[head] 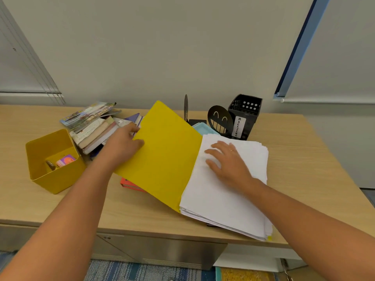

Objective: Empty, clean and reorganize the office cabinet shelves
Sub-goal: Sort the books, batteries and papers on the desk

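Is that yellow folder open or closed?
Open: the left hand holds the yellow cover lifted, baring the white pages under the right hand.

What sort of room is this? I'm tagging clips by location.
Most likely an office: a wooden cabinet top holds a yellow folder of white papers, a black holder labelled MAGAZINE, and a pile of books beside window blinds.

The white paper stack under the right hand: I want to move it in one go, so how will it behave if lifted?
The paper stack looks loose, its edges stepped, so sheets would probably slide apart. It is thick, so likely heavy and floppy. The right hand lies flat on it.
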Available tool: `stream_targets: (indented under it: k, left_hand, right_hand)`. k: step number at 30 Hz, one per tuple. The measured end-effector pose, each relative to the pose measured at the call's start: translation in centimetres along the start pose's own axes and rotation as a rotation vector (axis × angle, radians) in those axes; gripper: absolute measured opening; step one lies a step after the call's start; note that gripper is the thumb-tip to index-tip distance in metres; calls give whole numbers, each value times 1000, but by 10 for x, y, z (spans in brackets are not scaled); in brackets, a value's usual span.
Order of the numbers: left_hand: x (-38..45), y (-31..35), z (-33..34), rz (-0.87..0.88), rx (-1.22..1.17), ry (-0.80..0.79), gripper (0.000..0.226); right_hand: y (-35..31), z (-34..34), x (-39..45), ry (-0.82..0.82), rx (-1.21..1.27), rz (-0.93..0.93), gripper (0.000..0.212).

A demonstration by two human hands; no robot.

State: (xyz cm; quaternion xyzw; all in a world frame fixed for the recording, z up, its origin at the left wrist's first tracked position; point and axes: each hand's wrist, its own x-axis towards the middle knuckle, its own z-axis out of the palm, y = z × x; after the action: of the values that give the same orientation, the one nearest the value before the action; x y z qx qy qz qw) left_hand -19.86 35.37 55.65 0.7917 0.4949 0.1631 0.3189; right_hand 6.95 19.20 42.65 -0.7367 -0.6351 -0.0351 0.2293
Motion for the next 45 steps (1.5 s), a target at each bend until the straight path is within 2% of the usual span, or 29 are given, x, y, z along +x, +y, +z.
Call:
stream_targets:
  k: [2, 4, 6, 11, 13, 14, 15, 17, 19, 21, 23, 26, 29, 31, 33, 34, 36, 38, 40, 42, 45]
  left_hand:
    - [-9, 25, -6, 40, -164, -78, 31]
    - [-18, 49, -4, 97, -275, -178, 27]
    - [-24, 72, 5, 165, -290, -251, 28]
    - [-39, 114, 40, 240, -268, -282, 24]
    - [-46, 124, 55, 260, -303, -297, 22]
    - [-49, 126, 63, 260, -350, -323, 24]
    - [-52, 128, 73, 260, -391, -357, 29]
    - [-54, 126, 101, 297, -408, -400, 31]
    - [-49, 114, 135, 352, -331, -408, 26]
    - [-44, 96, 170, 396, -166, -449, 29]
    - [-43, 79, 199, 429, 21, -490, 37]
    - [-48, 63, 223, 484, 291, -463, 46]
    - [-56, 55, 235, 540, 445, -389, 50]
    - [-62, 51, 240, 562, 536, -347, 57]
    - [-66, 49, 244, 580, 583, -339, 69]
    - [-64, 48, 246, 580, 561, -363, 64]
    - [-51, 51, 239, 542, 369, -463, 49]
    - [-36, 49, 225, 469, 179, -489, 46]
    - [-26, 39, 212, 414, 310, -385, 51]
    - [-25, 27, 207, 296, 439, -369, 64]
    - [-32, 21, 211, 228, 377, -410, 69]
  right_hand:
    - [11, -6, -7, -133, -55, 130, 50]
    - [14, -7, -14, -283, -98, 145, 53]
    - [13, -4, -18, -400, -130, 127, 56]
    - [9, -9, -17, -495, -152, 112, 57]
    - [13, -11, -15, -510, -16, 144, 56]
    - [14, -15, -15, -432, 138, 181, 51]
    - [18, -18, -16, -270, 319, 253, 44]
    - [27, -30, -20, 187, 621, 483, 27]
    - [37, -49, -27, 491, 832, 743, 27]
    - [47, -62, -38, 604, 950, 916, 32]
    - [55, -67, -49, 625, 942, 1007, 35]
    - [61, -70, -60, 521, 938, 1138, 46]
    - [63, -70, -63, 246, 983, 1220, 61]
    - [59, -67, -67, 97, 989, 1207, 67]
    - [61, -60, -70, 60, 986, 1162, 76]
    - [62, -59, -71, 62, 970, 1135, 78]
    - [64, -59, -71, 44, 950, 1100, 80]
    - [66, -60, -75, 10, 965, 1088, 80]
    - [67, -56, -79, 1, 1006, 1083, 81]
    - [65, -50, -81, 11, 1040, 1089, 81]
    - [62, -45, -80, 10, 1064, 1066, 85]
